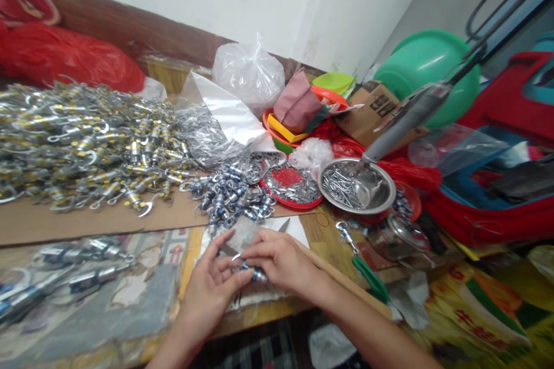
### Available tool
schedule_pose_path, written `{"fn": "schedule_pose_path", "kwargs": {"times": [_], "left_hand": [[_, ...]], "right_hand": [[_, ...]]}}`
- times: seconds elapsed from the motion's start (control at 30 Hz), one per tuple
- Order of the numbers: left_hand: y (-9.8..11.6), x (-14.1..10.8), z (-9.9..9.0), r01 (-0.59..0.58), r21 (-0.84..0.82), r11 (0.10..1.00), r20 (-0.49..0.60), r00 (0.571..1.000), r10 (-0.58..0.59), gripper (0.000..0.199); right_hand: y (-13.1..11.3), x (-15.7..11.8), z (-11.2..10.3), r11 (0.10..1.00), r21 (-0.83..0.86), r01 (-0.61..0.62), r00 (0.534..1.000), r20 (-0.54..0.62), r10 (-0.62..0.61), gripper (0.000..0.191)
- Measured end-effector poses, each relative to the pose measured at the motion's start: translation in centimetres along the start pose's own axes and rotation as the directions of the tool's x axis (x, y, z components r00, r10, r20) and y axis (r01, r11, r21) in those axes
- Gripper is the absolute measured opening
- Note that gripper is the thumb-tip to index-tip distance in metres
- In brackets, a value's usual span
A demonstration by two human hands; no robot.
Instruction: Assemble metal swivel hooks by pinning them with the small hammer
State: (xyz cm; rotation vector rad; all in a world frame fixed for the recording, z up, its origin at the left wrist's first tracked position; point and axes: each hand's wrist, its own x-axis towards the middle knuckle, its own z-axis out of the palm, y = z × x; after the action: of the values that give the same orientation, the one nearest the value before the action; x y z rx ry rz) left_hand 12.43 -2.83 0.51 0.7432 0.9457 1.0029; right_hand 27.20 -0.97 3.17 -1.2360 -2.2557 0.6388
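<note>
My left hand (216, 279) is curled at the front of the bench, its thumb and fingers closed on a small metal fitting (255, 272) with a blue band. From the right, my right hand (279, 256) meets it, with thumb and fingers pinched on a small curved metal hook (236, 258) beside that fitting. The fingers hide part of both pieces. Just behind my hands lies a pile of blue-banded metal fittings (231, 193). A pointed blade (284, 225) shows on white paper behind my right hand.
Yellow-banded hook fittings (86, 144) cover the left. Larger blue-banded fittings (95, 277) lie front left. A red tray (298, 204) of small metal parts and a steel bowl (381, 202) of pins stand behind right. A grey-handled tool (389, 130) slants above the bowl; green-handled scissors (370, 279) lie right.
</note>
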Motion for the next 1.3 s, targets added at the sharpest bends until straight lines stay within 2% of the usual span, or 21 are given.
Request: {"fn": "schedule_pose_path", "kwargs": {"times": [0.07, 0.13, 0.2, 0.27, 0.33, 0.37, 0.43, 0.5, 0.53, 0.6, 0.67, 0.77, 0.87, 0.93, 1.07, 1.13, 1.23, 1.3], "left_hand": [[-0.1, 0.1, -0.1, -0.005, -0.005, 1.0, 0.003, 1.0, 0.005, 0.083], [-0.1, 0.1, 0.0, -0.006, -0.009, 1.0, 0.003, 1.0, 0.006, 0.083], [-0.1, 0.1, 0.0, -0.005, -0.012, 1.0, 0.003, 1.0, 0.005, 0.083], [0.0, 0.0, 0.1, 0.002, -0.014, 1.0, 0.001, 1.0, -0.002, 0.082], [0.0, -0.1, 0.2, 0.012, -0.014, 1.0, 0.001, 1.0, -0.012, 0.082], [0.1, -0.1, 0.2, 0.014, -0.015, 1.0, 0.002, 1.0, -0.014, 0.082], [0.1, -0.1, 0.3, 0.011, -0.02, 1.0, 0.003, 1.0, -0.011, 0.082], [0.2, -0.2, 0.4, 0.002, -0.022, 1.0, -0.003, 1.0, -0.002, 0.081], [0.2, -0.2, 0.4, -0.004, -0.021, 1.0, -0.008, 1.0, 0.003, 0.081], [0.1, -0.2, 0.4, -0.007, -0.017, 1.0, -0.012, 1.0, 0.007, 0.079], [-0.1, -0.2, 0.3, -0.004, -0.016, 1.0, -0.01, 1.0, 0.004, 0.08], [-0.2, -0.1, 0.2, -0.004, -0.019, 1.0, -0.011, 1.0, 0.004, 0.082], [-0.1, -0.2, 0.3, -0.013, -0.024, 1.0, -0.023, 1.0, 0.012, 0.084], [0.1, -0.2, 0.4, -0.012, -0.028, 1.0, -0.023, 1.0, 0.012, 0.085], [0.3, -0.5, 0.5, -0.013, -0.02, 1.0, -0.033, 0.999, 0.013, 0.085], [0.3, -0.5, 0.5, -0.012, -0.011, 1.0, -0.044, 0.999, 0.012, 0.086], [0.2, -0.4, 0.6, -0.009, -0.007, 1.0, -0.045, 0.999, 0.008, 0.088], [0.2, -0.4, 0.6, -0.009, -0.013, 1.0, -0.048, 0.999, 0.009, 0.089]], "right_hand": [[-0.3, 0.4, 0.3, 0.995, 0.058, -0.087, 0.996, -0.014, 0.088, 0.015], [-0.4, 0.3, 0.2, 0.987, 0.117, -0.114, 0.991, -0.055, 0.121, 0.014], [0.0, -0.6, -0.3, 0.979, 0.173, -0.112, 0.975, -0.17, 0.142, 0.012], [1.1, -2.3, -1.2, 0.972, 0.17, -0.165, 0.921, -0.325, 0.213, 0.01], [2.8, -4.5, -2.1, 0.953, 0.05, -0.299, 0.875, -0.385, 0.294, 0.012], [3.7, -5.8, -2.5, 0.929, -0.052, -0.367, 0.878, -0.351, 0.327, 0.019], [5.3, -7.9, -2.9, 0.873, -0.244, -0.423, 0.901, -0.214, 0.377, 0.029], [6.1, -9.2, -2.9, 0.84, -0.336, -0.426, 0.904, -0.125, 0.409, 0.025], [6.1, -9.5, -2.9, 0.836, -0.34, -0.43, 0.902, -0.125, 0.413, 0.022], [5.3, -9.6, -3.0, 0.853, -0.298, -0.428, 0.903, -0.184, 0.389, 0.018], [3.8, -9.3, -3.3, 0.898, -0.243, -0.366, 0.918, -0.252, 0.305, 0.02], [1.2, -9.1, -4.0, 0.962, -0.217, -0.166, 0.959, -0.262, 0.106, 0.032], [-0.5, -9.0, -4.1, 0.967, -0.253, -0.021, 0.974, -0.225, -0.038, 0.043], [-0.9, -9.0, -3.9, 0.955, -0.297, -0.002, 0.981, -0.184, -0.056, 0.046], [-0.9, -8.8, -3.5, 0.931, -0.364, -0.03, 0.995, -0.101, -0.007, 0.047], [-0.9, -8.7, -3.6, 0.942, -0.334, -0.023, 0.984, -0.172, -0.037, 0.048], [-1.2, -8.6, -3.8, 0.962, -0.272, 0.023, 0.936, -0.332, -0.117, 0.051], [-1.4, -8.5, -3.7, 0.958, -0.288, 0.015, 0.953, -0.285, -0.1, 0.05]]}}
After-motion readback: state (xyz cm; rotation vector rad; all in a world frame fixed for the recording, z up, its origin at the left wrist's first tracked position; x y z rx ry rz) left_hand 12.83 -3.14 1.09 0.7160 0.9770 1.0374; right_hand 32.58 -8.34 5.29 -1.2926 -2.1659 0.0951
